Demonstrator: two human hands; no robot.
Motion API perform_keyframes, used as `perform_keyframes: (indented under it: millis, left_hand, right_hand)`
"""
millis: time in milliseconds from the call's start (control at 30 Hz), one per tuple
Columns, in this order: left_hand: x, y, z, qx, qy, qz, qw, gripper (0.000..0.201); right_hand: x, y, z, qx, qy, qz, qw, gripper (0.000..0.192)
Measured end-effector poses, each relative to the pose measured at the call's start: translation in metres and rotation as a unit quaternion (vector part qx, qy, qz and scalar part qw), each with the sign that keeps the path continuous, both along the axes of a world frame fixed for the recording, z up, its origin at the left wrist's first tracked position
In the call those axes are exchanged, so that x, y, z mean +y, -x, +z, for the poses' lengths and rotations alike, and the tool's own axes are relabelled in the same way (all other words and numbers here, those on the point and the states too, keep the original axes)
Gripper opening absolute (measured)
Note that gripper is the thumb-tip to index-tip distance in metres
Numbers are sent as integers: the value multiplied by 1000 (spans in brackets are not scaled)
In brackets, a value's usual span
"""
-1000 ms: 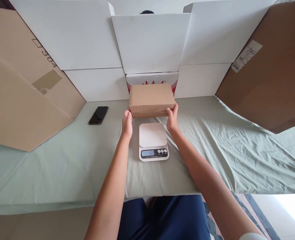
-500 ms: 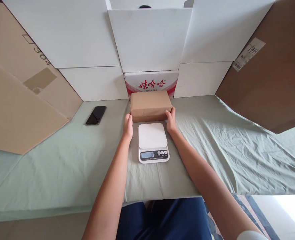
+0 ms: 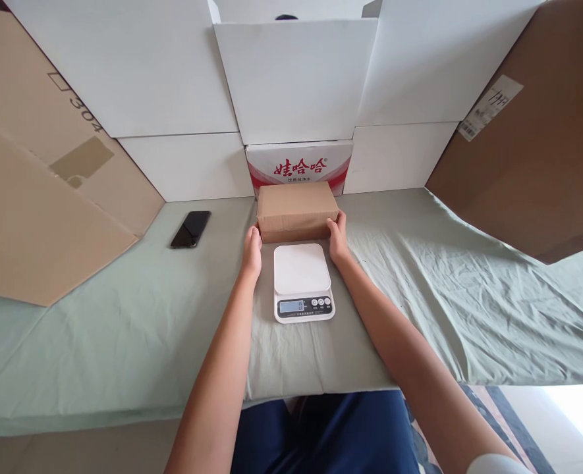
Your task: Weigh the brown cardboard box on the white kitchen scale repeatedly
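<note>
A small brown cardboard box (image 3: 296, 209) rests on the green cloth just behind a white digital kitchen scale (image 3: 302, 280). My left hand (image 3: 252, 249) grips the box's left end and my right hand (image 3: 339, 235) grips its right end. The scale's platform is bare and its display is lit. Behind the box stands a white carton with red characters (image 3: 298, 165).
A black phone (image 3: 190, 228) lies on the green cloth (image 3: 123, 316) to the left. White cardboard panels (image 3: 296, 79) wall the back; large brown cardboard sheets lean at the left (image 3: 39, 197) and right (image 3: 533, 145). The table's front edge is near my lap.
The box came down from a raised position to rest on the cloth behind the scale, uncovering the red-lettered carton. Over the last half second my hands and the box stayed still.
</note>
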State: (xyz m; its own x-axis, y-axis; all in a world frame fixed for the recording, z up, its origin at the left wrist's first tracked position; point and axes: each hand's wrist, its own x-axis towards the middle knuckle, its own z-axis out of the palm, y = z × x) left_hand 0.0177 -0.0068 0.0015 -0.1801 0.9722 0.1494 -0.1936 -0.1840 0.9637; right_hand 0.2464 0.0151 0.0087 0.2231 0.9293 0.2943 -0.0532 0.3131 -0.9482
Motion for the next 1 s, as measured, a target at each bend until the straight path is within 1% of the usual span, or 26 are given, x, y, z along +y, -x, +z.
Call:
perform_keyframes:
  millis: [100, 167, 267, 433, 533, 667, 1000]
  left_hand:
    - [0, 5, 2, 1, 6, 20, 1000, 66]
    - [0, 8, 2, -1, 14, 33, 999, 67]
    - [0, 12, 3, -3, 22, 44, 999, 70]
    - [-1, 15, 3, -6, 27, 55, 998, 66]
    - [-1, 16, 4, -6, 29, 56, 998, 66]
    - [-1, 14, 5, -3, 31, 49, 998, 72]
    - [1, 10, 2, 4, 34, 32, 999, 66]
  right_hand:
    - [2, -6, -3, 6, -1, -10, 1000, 61]
    - [3, -11, -5, 10, 17, -21, 1000, 63]
    - [2, -18, -7, 15, 43, -36, 998, 61]
    - [2, -20, -10, 10, 38, -35, 999, 59]
    - [2, -19, -12, 7, 34, -30, 999, 56]
    - [4, -19, -14, 18, 29, -28, 999, 52]
    - [6, -19, -17, 23, 18, -21, 999, 49]
